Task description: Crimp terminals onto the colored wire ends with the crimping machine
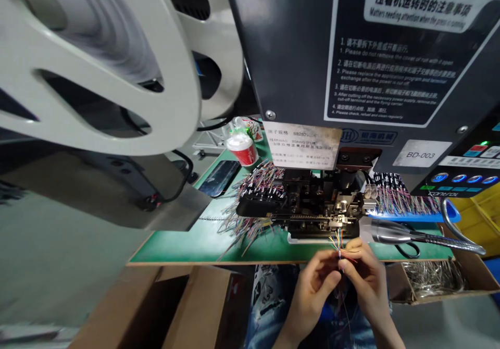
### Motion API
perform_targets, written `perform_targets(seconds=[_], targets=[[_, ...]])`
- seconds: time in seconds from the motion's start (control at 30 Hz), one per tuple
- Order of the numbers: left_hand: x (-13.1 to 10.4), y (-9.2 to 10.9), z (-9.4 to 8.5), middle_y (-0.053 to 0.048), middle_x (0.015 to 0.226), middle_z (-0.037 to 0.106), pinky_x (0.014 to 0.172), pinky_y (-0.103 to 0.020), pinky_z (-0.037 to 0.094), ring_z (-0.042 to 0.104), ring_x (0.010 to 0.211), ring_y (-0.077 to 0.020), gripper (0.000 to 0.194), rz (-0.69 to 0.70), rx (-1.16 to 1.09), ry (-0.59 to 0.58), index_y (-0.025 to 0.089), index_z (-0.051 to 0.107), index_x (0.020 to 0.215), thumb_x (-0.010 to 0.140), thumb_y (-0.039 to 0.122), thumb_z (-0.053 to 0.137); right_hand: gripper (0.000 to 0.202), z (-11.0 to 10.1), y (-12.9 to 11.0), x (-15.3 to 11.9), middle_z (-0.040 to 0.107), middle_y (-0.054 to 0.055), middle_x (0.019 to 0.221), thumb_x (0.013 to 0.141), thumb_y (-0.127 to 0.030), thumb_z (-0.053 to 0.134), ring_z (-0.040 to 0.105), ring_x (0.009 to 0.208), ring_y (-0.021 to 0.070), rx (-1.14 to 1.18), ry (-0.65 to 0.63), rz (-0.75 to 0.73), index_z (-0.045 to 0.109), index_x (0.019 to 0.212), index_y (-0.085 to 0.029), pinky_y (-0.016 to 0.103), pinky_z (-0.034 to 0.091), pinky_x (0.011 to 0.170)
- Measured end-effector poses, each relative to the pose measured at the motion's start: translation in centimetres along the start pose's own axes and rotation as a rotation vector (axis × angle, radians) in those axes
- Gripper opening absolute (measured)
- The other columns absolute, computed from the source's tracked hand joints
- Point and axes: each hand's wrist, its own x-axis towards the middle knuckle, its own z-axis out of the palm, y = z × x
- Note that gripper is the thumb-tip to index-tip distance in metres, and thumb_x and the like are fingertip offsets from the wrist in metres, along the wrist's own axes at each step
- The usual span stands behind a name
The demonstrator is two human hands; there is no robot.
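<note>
Between my two hands, just in front of the crimping press (328, 208), is a wire bundle (338, 240) whose thin coloured ends fan out upward. My left hand (314, 281) is closed on the bundle from the left, with its thumb near the middle. On the right, my right hand (363, 271) pinches the same wires between thumb and fingers. The fanned tips reach up close to the press's metal tooling (342, 219). A thin strand hangs down below the hands. Whether the tips touch the tooling cannot be made out.
Wire bundles lie left of the press (258, 192) and in a blue tray (455, 214) at right. A phone (219, 178), a red cup (242, 150) and a lamp neck (429, 238) are around it. Cardboard boxes (203, 307) stand below the green table edge. A large reel (172, 57) fills the upper left.
</note>
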Motion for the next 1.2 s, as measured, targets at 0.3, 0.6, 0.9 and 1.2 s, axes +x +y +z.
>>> perform_targets(seconds=[0.3,0.6,0.9,1.2], targets=[[-0.2,0.8,-1.0,-0.009,0.091,0.081,0.063,-0.027,0.066,0.081,0.070,-0.0238,0.030,-0.035,0.132,0.025,0.019,0.081,0.093,0.088,0.048,0.081,0.054,-0.6,-0.4,0.9,0.075,0.008,0.109,0.089,-0.069,0.071,0.062,0.068,0.0178,0.248,-0.123,0.036,0.072,0.125,-0.028,0.031,0.053,0.063],[0.9,1.2,-0.6,-0.006,0.082,0.083,0.063,-0.023,0.066,0.080,0.067,-0.0205,0.017,0.050,0.275,0.064,0.019,0.079,0.094,0.090,0.036,0.078,0.024,0.4,-0.3,2.2,0.078,0.008,0.093,0.094,-0.045,0.073,0.071,0.078,0.0238,-0.154,-0.059,-0.103,0.072,0.099,-0.021,0.037,0.057,0.077],[1.3,1.3,-0.7,-0.005,0.080,0.080,0.057,-0.019,0.064,0.079,0.066,-0.0188,0.006,0.165,0.413,0.062,0.020,0.079,0.091,0.088,0.023,0.075,0.018,1.3,-1.3,2.8,0.078,0.007,0.084,0.099,-0.035,0.068,0.075,0.082,0.0248,-0.179,0.015,-0.042,0.075,0.090,-0.021,0.036,0.059,0.078],[1.6,1.0,-0.8,-0.004,0.081,0.079,0.058,-0.017,0.063,0.079,0.066,-0.0176,0.009,0.167,0.393,0.053,0.020,0.078,0.093,0.087,0.017,0.071,0.013,1.2,-1.1,3.2,0.079,0.005,0.082,0.095,-0.028,0.071,0.077,0.078,0.0233,-0.190,0.010,-0.064,0.078,0.087,-0.022,0.034,0.062,0.077]])
